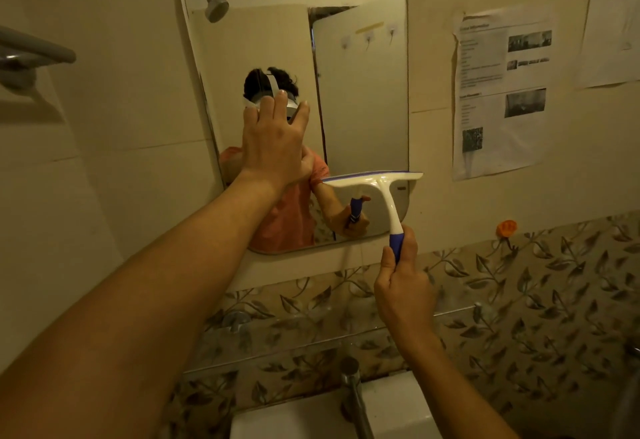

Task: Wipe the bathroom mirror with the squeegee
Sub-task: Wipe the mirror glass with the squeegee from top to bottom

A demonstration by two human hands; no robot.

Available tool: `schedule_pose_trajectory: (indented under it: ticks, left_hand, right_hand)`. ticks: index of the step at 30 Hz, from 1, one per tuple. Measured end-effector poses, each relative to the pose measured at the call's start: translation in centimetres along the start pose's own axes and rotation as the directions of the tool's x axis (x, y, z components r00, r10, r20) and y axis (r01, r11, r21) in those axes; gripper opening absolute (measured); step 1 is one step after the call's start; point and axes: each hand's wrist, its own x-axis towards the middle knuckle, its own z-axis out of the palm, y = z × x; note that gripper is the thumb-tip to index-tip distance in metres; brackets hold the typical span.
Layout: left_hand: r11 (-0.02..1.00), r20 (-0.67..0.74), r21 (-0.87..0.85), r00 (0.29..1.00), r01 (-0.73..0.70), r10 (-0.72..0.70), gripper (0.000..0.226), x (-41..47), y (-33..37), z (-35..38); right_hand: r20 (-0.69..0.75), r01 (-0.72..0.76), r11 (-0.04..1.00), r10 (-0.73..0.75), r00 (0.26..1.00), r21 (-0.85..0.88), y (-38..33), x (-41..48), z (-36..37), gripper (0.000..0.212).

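A tall mirror (pixel 363 92) with rounded corners hangs on the cream wall. My right hand (pixel 403 286) grips the blue handle of a white squeegee (pixel 375 184). Its blade lies level across the lower right part of the glass and reaches just past the mirror's right edge. My left hand (pixel 273 140) rests flat on the glass at mid height on the left side, fingers spread and pointing up. The mirror reflects both hands, a person in an orange shirt, a shower head and a door.
A glass shelf (pixel 311 341) runs under the mirror against leaf-patterned tiles. A metal tap (pixel 353 393) and a white basin (pixel 311 418) sit below. Printed papers (pixel 502 92) are taped right of the mirror, an orange hook (pixel 506 229) beneath them. A grey towel bar (pixel 31 54) juts out at left.
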Motion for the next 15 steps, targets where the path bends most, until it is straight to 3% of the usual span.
schedule_pose_trajectory:
  ticks: [15]
  left_hand:
    - [1.000, 0.012, 0.009, 1.000, 0.023, -0.023, 0.077, 0.1, 0.3, -0.3]
  right_hand:
    - [0.082, -0.160, 0.987, 0.158, 0.984, 0.023, 0.7, -5.1, 1.3, 0.058]
